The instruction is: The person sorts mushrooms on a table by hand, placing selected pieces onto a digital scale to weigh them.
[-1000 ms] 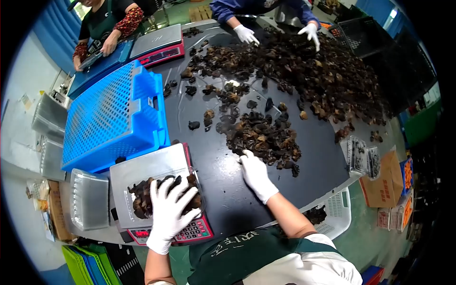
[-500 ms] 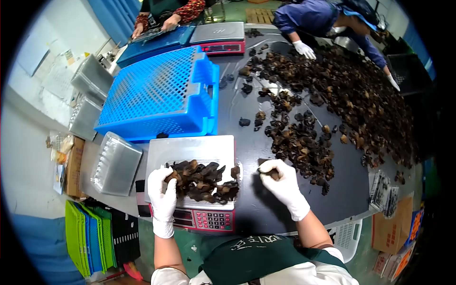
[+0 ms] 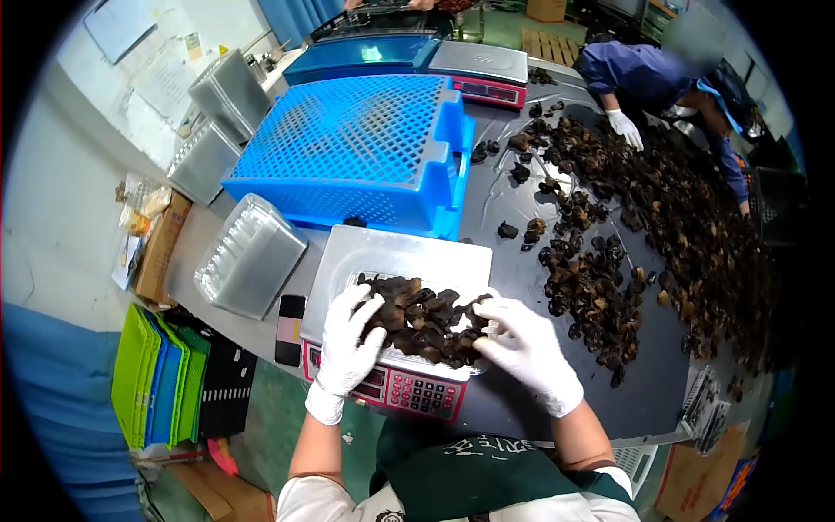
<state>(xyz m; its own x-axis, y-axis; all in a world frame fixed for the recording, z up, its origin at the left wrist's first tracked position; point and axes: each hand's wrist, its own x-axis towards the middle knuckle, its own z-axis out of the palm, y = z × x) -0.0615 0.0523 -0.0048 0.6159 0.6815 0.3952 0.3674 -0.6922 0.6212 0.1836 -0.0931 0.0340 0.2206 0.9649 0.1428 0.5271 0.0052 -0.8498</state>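
Dark-topped worktable (image 3: 652, 404), arranged about one red-framed scale (image 3: 404, 250). Behind the scale: blue perforated crate (image 3: 348, 130). Left of the scale: nested clear containers (image 3: 252, 261). Right of the scale: loose heap of dark, frilled pieces (image 3: 600, 287); beyond it, farther from the scale, a co-worker's gloved hand (image 3: 624, 129). On the scale's platform: clear shallow tray (image 3: 402, 355), bearing a load of similar dark pieces (image 3: 417, 315). Left hand (image 3: 350, 339), white-gloved — fingers spread and curved, at the load's left end. Right hand (image 3: 522, 344), white-gloved — fingers bent, tips at the load's right end; whether they pinch a piece, one cannot tell. Handling, as judged: cup lightly from both ends, tuck stray edges inside the tray's rim, avoid crushing, and rest no wrist on the scale. Orientation: load's long axis lies side to side across the scale, roughly parallel to its keypad (image 3: 422, 391), right end slightly nearer the wearer; individual lobes point every way.
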